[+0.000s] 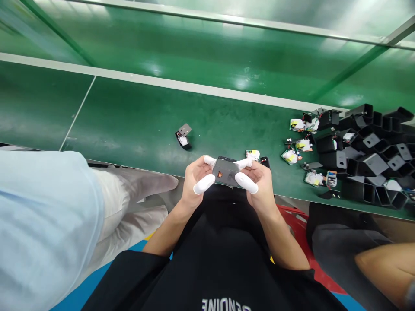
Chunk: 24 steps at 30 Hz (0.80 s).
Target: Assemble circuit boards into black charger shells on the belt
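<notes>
Both my hands hold one dark grey box-shaped casing (228, 169) with an orange mark on its face, near the front edge of the green bench. My left hand (197, 178) grips its left end between thumb and finger. At the right end, my right hand (256, 178) pinches it the same way. White finger cots cover the thumbs and fingertips on both hands. Just beyond my right hand lie a circuit board with white filler (253, 154) and a black part (265, 162). Farther off to the left sits an open black casing (183, 140) with a grey pronged cover (185, 129) against it.
Several circuit board assemblies (290, 156) and many stacked black casings (366, 166) occupy the bench's right side. A person in a light blue top (48, 229) stands close on my left. Another person's arm (387, 268) is at lower right, near a red chair (300, 233).
</notes>
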Each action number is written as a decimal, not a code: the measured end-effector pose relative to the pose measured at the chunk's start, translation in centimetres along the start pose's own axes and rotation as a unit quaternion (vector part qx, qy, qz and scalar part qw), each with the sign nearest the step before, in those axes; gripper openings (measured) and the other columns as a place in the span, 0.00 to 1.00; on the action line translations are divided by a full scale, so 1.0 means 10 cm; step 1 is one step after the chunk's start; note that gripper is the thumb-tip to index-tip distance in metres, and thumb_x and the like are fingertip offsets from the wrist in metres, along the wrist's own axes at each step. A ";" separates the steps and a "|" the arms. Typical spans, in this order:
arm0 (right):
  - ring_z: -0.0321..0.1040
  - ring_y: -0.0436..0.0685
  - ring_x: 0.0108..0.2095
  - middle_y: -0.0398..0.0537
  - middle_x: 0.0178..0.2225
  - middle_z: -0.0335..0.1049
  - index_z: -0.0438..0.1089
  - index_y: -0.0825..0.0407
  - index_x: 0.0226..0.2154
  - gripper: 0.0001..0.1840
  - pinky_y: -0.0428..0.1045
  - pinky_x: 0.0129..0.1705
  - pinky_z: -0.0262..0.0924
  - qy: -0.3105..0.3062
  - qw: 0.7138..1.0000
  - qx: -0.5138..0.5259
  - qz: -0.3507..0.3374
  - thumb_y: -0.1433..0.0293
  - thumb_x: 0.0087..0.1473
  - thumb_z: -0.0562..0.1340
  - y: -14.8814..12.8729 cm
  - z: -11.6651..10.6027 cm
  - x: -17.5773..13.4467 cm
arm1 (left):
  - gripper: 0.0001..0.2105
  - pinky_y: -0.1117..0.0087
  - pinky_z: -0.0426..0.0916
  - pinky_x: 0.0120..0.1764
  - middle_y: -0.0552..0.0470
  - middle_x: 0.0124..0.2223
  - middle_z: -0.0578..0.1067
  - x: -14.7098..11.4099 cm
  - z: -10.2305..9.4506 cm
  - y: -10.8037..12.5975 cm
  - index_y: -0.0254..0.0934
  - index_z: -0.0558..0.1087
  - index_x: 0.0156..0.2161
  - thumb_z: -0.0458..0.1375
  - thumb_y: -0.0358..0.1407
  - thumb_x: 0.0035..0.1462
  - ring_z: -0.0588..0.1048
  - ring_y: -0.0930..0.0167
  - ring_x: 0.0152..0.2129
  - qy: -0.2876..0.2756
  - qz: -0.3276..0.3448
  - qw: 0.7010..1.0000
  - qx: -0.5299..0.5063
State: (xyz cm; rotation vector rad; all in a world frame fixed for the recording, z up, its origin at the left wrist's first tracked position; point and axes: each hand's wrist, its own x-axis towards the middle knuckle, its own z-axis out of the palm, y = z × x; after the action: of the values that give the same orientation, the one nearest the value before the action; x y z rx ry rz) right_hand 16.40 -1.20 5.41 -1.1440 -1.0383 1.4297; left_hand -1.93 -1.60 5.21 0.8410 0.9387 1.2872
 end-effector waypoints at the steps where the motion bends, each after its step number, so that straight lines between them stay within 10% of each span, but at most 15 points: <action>1: 0.81 0.58 0.33 0.47 0.34 0.82 0.82 0.47 0.40 0.24 0.53 0.38 0.82 0.004 1.000 -0.003 -0.005 0.49 0.51 0.82 0.00 0.00 -0.01 | 0.27 0.68 0.71 0.34 0.52 0.35 0.74 0.01 -0.01 -0.03 0.39 0.76 0.41 0.73 0.60 0.55 0.73 0.70 0.31 -0.001 -0.004 1.000 0.001; 5: 0.80 0.59 0.33 0.47 0.37 0.81 0.81 0.46 0.47 0.27 0.55 0.39 0.83 0.050 0.988 -0.098 -0.109 0.52 0.50 0.83 0.08 -0.03 0.00 | 0.25 0.67 0.75 0.37 0.47 0.45 0.81 0.05 -0.07 -0.19 0.40 0.78 0.48 0.74 0.56 0.57 0.80 0.65 0.37 0.038 0.038 0.997 0.056; 9: 0.82 0.67 0.42 0.54 0.42 0.81 0.81 0.45 0.50 0.27 0.62 0.48 0.84 0.100 0.900 -0.319 -0.280 0.59 0.50 0.84 0.38 -0.10 0.12 | 0.13 0.63 0.79 0.51 0.48 0.51 0.79 0.09 -0.17 -0.36 0.42 0.78 0.53 0.69 0.43 0.68 0.82 0.66 0.46 0.111 0.151 0.965 0.181; 15: 0.84 0.66 0.52 0.59 0.49 0.81 0.81 0.50 0.54 0.12 0.59 0.53 0.84 0.017 0.834 -0.418 -0.359 0.74 0.70 0.66 0.82 -0.02 0.28 | 0.15 0.56 0.77 0.63 0.46 0.56 0.81 0.16 -0.29 -0.48 0.42 0.75 0.61 0.64 0.35 0.71 0.81 0.63 0.56 0.030 0.143 0.913 0.380; 24: 0.79 0.64 0.52 0.53 0.51 0.79 0.75 0.42 0.57 0.16 0.64 0.53 0.81 0.015 0.919 -0.252 -0.302 0.71 0.69 0.68 0.47 -0.04 0.34 | 0.29 0.52 0.83 0.60 0.41 0.62 0.76 0.23 -0.40 -0.56 0.43 0.69 0.68 0.71 0.39 0.66 0.82 0.59 0.59 0.116 0.255 0.877 0.392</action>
State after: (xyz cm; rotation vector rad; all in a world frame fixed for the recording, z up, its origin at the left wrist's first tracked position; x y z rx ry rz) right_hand 15.69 1.49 0.34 -1.0504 -1.6253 0.6660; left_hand -3.27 0.06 -1.76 1.6759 1.5454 1.4772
